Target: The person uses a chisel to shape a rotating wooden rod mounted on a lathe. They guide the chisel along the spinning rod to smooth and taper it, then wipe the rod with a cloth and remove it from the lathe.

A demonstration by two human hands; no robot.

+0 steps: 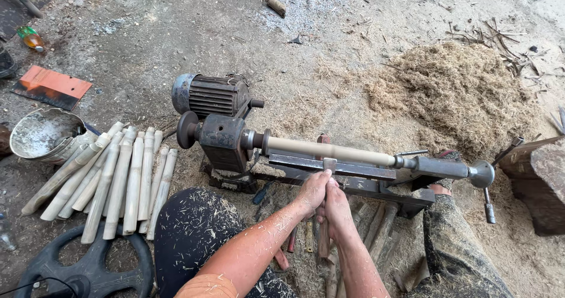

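A pale wooden rod (329, 150) is mounted lengthwise in a small floor lathe (223, 139), between the dark headstock and the tailstock (447, 168). My left hand (313, 190) and my right hand (336, 207) both grip a long chisel (325, 215). Its metal blade rests on the flat steel tool rest (353, 170) and points up at the rod's middle. Wood chips cover both forearms and my dark trousers (194, 227).
An electric motor (209, 95) sits behind the headstock. Several turned pale wooden sticks (118, 174) lie at left beside a metal bowl (41, 134). A black wheel (88, 268) lies bottom left. Shavings pile (459, 92) at right; wood block (538, 180) far right. More tools lie under the lathe.
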